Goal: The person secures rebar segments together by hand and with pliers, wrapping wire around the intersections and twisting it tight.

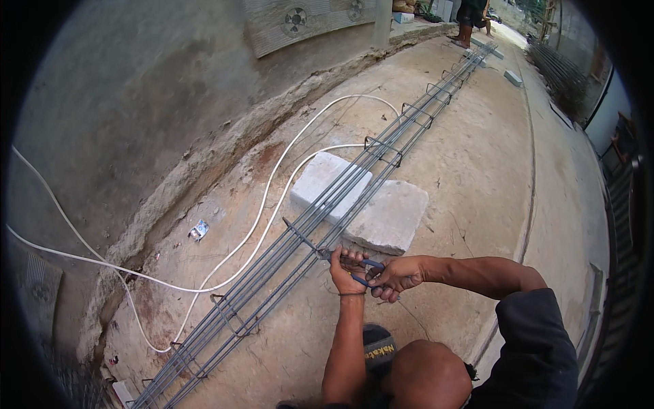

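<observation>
Blue-handled pliers [372, 264] at the near right-hand edge of a long steel reinforcement cage [338, 198]; the metal head lies beside a bar, close to the lower corner of a rectangular stirrup [302, 235] (whether the jaws have hold of anything cannot be told). The right hand [400, 274] has its fingers closed around the handles, which stand somewhat apart. The left hand [347, 269], nearer the cage, has its fingers bent inward over the front part of the pliers; whether they grip it cannot be told. A thin dark band [352, 294] encircles the left wrist, and a dark sleeve [535, 341] covers the right upper arm. The cage runs diagonally from lower left to upper right, its parallel bars joined by spaced stirrups, and passes over a pale rectangular block [320, 174]; a second pale block [398, 211] lies just beside the first, nearer the hands. To the left, a white cable [197, 291] loops across the concrete ground [470, 184], with a small crumpled wrapper [198, 230] near it. Beyond rises a grey wall [157, 88]. At the far end (partly cropped) stands another person [465, 31], and a bundle of dark bars [558, 71] lies at upper right.
</observation>
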`<act>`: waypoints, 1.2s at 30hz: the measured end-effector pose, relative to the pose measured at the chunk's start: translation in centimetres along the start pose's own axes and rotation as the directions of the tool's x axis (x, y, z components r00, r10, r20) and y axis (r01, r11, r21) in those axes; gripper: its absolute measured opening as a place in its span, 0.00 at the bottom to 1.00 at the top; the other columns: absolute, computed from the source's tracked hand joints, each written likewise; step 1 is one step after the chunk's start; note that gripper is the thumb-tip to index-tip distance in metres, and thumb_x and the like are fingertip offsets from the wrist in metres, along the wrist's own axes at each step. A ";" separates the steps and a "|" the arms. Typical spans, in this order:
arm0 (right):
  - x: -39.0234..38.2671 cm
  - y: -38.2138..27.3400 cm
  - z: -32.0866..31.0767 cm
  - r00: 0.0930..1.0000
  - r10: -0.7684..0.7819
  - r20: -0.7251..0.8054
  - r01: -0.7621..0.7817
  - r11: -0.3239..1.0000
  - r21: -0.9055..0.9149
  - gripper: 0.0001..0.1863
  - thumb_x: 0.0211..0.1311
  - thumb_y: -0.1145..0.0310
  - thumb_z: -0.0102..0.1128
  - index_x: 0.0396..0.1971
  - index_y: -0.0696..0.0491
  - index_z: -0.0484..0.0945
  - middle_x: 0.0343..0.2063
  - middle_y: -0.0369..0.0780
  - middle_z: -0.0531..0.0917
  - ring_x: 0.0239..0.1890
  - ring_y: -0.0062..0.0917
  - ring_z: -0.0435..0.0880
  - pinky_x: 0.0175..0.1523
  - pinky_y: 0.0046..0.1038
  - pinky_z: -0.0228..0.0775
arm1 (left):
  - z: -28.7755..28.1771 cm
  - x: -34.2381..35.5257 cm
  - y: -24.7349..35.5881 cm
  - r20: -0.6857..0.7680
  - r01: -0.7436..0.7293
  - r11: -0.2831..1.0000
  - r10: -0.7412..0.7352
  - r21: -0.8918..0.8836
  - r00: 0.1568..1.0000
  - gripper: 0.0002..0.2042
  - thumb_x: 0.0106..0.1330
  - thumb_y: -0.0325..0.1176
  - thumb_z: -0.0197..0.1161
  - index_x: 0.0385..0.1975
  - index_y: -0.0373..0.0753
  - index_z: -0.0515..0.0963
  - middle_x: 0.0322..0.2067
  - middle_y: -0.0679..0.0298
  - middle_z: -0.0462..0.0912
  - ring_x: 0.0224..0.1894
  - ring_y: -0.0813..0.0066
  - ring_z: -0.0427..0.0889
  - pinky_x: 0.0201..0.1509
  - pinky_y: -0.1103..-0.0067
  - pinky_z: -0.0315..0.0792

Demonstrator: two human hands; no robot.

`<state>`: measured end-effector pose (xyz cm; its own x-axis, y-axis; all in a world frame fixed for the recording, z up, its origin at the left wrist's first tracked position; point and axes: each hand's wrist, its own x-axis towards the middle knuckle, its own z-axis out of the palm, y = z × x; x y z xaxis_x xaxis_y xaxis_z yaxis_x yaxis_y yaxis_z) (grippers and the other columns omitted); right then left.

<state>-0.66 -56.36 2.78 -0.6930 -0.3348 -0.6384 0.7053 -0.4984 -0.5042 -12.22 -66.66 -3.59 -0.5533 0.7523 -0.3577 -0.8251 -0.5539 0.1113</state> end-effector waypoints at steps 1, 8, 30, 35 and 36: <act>0.6 0.3 -0.2 1.000 0.004 0.013 -0.004 1.000 0.009 0.14 0.66 0.66 0.56 0.43 0.60 0.70 0.33 0.45 0.81 0.33 0.31 0.82 0.35 0.40 0.75 | -0.9 0.2 0.2 0.028 0.007 1.000 -0.008 0.031 1.000 0.12 0.64 0.42 0.58 0.25 0.40 0.72 0.22 0.65 0.74 0.28 0.69 0.75 0.41 0.69 0.73; -1.6 -4.3 1.3 0.780 -0.563 -0.273 -0.206 0.180 -0.962 0.12 0.56 0.75 0.54 0.39 0.62 0.68 0.25 0.48 0.80 0.29 0.41 0.83 0.32 0.40 0.74 | 3.0 0.1 -1.4 -0.261 0.032 0.973 0.030 0.228 0.965 0.31 0.65 0.54 0.55 0.56 0.32 0.61 0.52 0.48 0.71 0.54 0.56 0.74 0.58 0.63 0.70; -1.8 -2.2 1.7 0.988 0.070 -0.138 -0.122 0.903 -0.413 0.13 0.62 0.65 0.61 0.37 0.58 0.70 0.31 0.43 0.79 0.29 0.32 0.81 0.35 0.34 0.73 | 3.3 -0.7 0.7 -0.226 0.241 0.960 -0.205 0.146 0.952 0.12 0.63 0.37 0.54 0.19 0.43 0.66 0.16 0.66 0.68 0.22 0.66 0.73 0.36 0.67 0.74; 1.5 2.8 2.6 0.999 -0.040 0.034 0.030 0.968 0.247 0.09 0.62 0.67 0.59 0.29 0.53 0.69 0.26 0.36 0.76 0.23 0.19 0.71 0.28 0.26 0.69 | 1.6 -1.8 2.7 -0.096 0.340 0.925 -0.328 0.170 0.940 0.10 0.61 0.37 0.57 0.20 0.41 0.70 0.17 0.65 0.71 0.26 0.66 0.76 0.38 0.66 0.75; 1.7 3.1 2.9 0.985 -0.041 -0.170 0.047 0.998 0.031 0.09 0.61 0.67 0.60 0.29 0.54 0.69 0.25 0.38 0.76 0.24 0.19 0.73 0.28 0.26 0.69 | 2.0 -2.0 2.3 -0.205 0.284 0.932 -0.239 0.226 0.949 0.10 0.60 0.37 0.59 0.21 0.40 0.71 0.18 0.64 0.73 0.26 0.66 0.77 0.36 0.67 0.75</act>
<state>-0.04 -60.84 1.83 -0.6860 -0.1736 -0.7066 0.6668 -0.5385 -0.5151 -13.19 -68.73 -0.76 -0.3042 0.7732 -0.5564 -0.9518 -0.2222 0.2115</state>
